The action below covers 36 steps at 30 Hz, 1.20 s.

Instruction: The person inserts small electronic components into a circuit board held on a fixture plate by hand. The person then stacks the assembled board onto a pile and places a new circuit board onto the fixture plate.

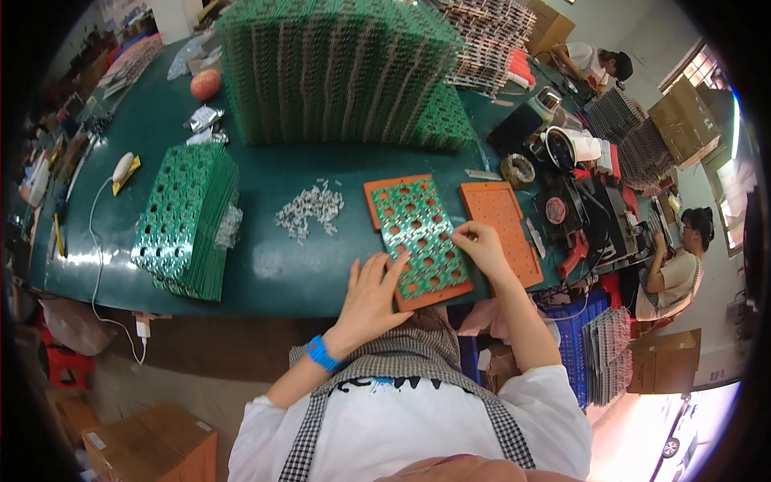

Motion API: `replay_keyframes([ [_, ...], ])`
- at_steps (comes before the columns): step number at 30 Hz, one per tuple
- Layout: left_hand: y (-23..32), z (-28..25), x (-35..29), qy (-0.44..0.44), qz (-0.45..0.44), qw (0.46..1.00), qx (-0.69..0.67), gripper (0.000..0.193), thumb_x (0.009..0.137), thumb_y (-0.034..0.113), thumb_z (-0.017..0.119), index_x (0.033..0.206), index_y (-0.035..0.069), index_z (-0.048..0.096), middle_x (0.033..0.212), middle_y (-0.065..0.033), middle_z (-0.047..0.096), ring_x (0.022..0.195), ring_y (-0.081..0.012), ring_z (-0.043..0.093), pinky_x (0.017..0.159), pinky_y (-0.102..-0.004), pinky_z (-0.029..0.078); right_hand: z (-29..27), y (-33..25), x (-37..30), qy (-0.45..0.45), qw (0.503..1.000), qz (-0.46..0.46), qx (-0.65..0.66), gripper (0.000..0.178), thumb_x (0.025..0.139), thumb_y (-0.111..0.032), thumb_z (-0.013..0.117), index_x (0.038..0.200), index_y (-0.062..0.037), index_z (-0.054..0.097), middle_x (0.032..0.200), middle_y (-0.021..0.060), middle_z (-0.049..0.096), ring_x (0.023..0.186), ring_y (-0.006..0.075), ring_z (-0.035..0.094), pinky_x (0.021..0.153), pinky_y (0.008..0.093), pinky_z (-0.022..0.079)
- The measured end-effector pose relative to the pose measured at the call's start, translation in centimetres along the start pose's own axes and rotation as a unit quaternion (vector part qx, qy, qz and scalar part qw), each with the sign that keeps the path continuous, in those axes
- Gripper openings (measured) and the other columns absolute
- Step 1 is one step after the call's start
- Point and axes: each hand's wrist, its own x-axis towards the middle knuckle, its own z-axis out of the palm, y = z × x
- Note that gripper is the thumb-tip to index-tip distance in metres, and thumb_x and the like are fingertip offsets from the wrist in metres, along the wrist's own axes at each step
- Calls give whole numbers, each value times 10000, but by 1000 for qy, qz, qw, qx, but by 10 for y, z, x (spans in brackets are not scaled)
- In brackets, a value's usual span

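A green circuit board panel (415, 226) with rows of round holes lies on an orange fixture plate (434, 299) in front of me. My left hand (369, 291) is open, its fingers spread, with the fingertips at the panel's left edge. At the right edge of the panel, the thumb and fingers of my right hand (482, 247) are pinched together; whatever they hold is too small to make out. A loose pile of small white parts (312, 210) lies left of the panel. Right of it is a second orange plate (502, 229) dotted with small holes.
A stack of green panels (189, 221) stands at the left, and a much larger stack (337, 76) rises at the back. An apple (206, 84) and a corded white device (123, 167) sit on the green table (265, 285). Tape (518, 170) and tools crowd the right; two people sit beyond.
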Motion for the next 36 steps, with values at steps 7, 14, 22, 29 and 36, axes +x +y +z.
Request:
replay_keyframes([
  [7, 0, -95, -30, 22, -59, 998, 1, 898, 677, 284, 819, 1418, 63, 363, 1493, -237, 261, 1355, -408, 299, 1094, -446, 293, -28, -16, 10, 17, 956, 111, 272, 173, 846, -215, 686, 893, -51, 654, 698, -39, 587, 562, 40, 494, 492, 188, 344],
  [14, -86, -239, -57, 328, -298, 809, 386, 572, 867, 318, 649, 1288, -35, 490, 1244, -204, 521, 1157, -362, 475, 985, -424, 373, -108, 78, 201, 46, 902, 53, 426, 188, 865, -117, 642, 995, 17, 635, 750, 24, 605, 659, 127, 558, 616, 263, 448],
  [22, -123, -259, -57, 214, -425, 805, 355, 714, 764, 486, 715, 1212, -48, 561, 1090, -195, 535, 1054, -358, 496, 922, -428, 403, -79, 46, 293, 26, 929, 108, 352, 113, 844, -94, 681, 941, -37, 667, 714, -24, 579, 614, 70, 518, 548, 214, 431],
  [29, -134, -266, -57, 253, -417, 832, 262, 599, 740, 378, 774, 1110, -52, 583, 1005, -185, 551, 967, -319, 522, 873, -385, 411, -77, 44, 295, 6, 943, 138, 303, 75, 835, -99, 691, 885, -46, 677, 669, -30, 573, 561, 68, 500, 510, 210, 416],
  [36, -192, -300, -104, 351, -327, 869, 118, 433, 848, 232, 697, 1145, -44, 544, 988, -106, 605, 895, -189, 544, 818, -295, 420, -63, 41, 291, 52, 952, 90, 287, 207, 837, -184, 706, 932, -1, 684, 714, 16, 615, 573, 81, 519, 505, 217, 406],
])
